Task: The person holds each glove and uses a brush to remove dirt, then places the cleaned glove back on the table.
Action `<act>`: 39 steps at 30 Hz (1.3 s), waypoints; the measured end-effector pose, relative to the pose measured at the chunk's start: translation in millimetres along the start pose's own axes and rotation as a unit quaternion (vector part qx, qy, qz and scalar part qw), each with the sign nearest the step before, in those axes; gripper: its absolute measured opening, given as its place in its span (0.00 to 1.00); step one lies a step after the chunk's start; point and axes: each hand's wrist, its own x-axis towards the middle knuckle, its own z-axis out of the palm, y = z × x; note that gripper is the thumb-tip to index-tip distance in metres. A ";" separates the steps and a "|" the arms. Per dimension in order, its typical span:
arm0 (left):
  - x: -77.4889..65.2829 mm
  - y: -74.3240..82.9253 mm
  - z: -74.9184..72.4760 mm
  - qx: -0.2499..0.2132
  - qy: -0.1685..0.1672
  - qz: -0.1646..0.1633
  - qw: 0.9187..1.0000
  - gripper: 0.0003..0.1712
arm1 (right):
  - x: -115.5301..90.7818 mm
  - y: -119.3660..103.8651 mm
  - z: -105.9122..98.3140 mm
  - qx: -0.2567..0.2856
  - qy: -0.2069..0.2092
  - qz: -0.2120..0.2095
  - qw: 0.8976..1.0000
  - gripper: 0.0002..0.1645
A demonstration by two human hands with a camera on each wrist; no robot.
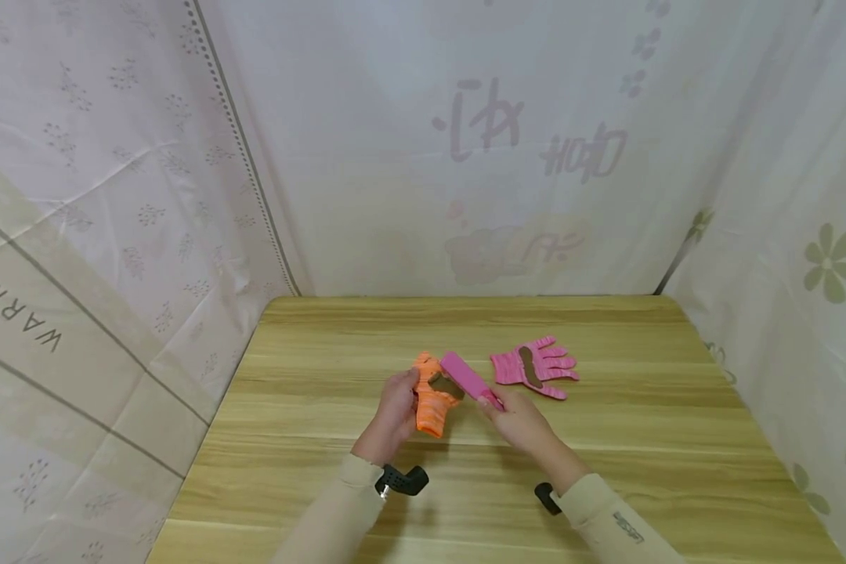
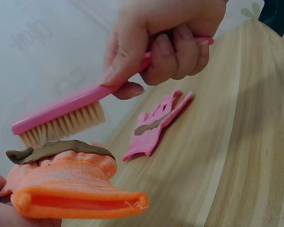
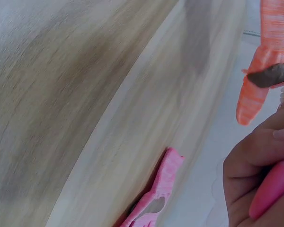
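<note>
The left hand (image 1: pixel 396 406) pinches the orange knitted glove (image 1: pixel 433 413), best kept taut so light strokes can follow its brown flat patch (image 1: pixel 446 385). At the patch's 1 o'clock, contact unclear, is the long pink plastic-looking brush (image 1: pixel 465 376), gripped by the curled right hand (image 1: pixel 522 423). The pink knitted glove (image 1: pixel 509 369) lies near 3 o'clock; toward 12, the wooden tabletop's (image 1: pixel 310 352) far edge probably leaves room.

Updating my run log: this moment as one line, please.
left hand: holds orange glove | right hand: grips pink brush over it | pink glove: on table
</note>
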 end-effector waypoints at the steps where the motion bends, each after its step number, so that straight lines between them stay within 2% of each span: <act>1: 0.1 -0.2 0.3 0.003 -0.003 0.002 1.000 0.26 | 0.1 -0.9 0.0 0.000 0.001 -0.003 1.000 0.14; 5: 1.3 -1.1 1.6 -0.004 -0.005 -0.004 1.000 0.25 | 0.2 -6.2 0.1 -0.008 0.005 -0.006 1.000 0.16; 13: 4.2 -4.7 1.7 0.007 -0.007 0.014 1.000 0.24 | -4.5 -21.7 1.1 0.012 0.015 0.004 1.000 0.31; 15: 3.7 -5.5 3.8 0.002 -0.007 0.023 1.000 0.23 | -4.4 -26.3 2.7 0.019 0.015 -0.001 1.000 0.29; 18: 3.3 -7.4 9.4 -0.006 -0.011 0.031 0.999 0.20 | -2.7 -33.6 6.6 0.031 0.024 -0.022 0.999 0.21; 22: 4.9 -12.1 16.1 -0.014 -0.012 0.026 1.000 0.18 | 0.6 -40.0 13.5 0.037 0.023 -0.035 0.998 0.13; 26: 6.7 -15.9 18.3 -0.022 -0.005 0.022 1.000 0.18 | 1.5 -41.2 19.0 0.041 0.013 -0.026 0.999 0.12; 31: 5.6 -16.7 19.3 -0.004 -0.006 0.021 1.000 0.18 | 0.6 -37.1 22.0 0.028 0.014 -0.012 0.999 0.13; 35: 2.3 -15.2 20.6 0.001 -0.001 0.023 1.000 0.20 | 0.2 -34.1 25.2 0.007 0.011 -0.010 1.000 0.17; 39: 1.4 -14.0 21.1 -0.010 0.007 0.026 1.000 0.20 | -0.1 -33.6 27.2 0.012 -0.001 -0.005 1.000 0.20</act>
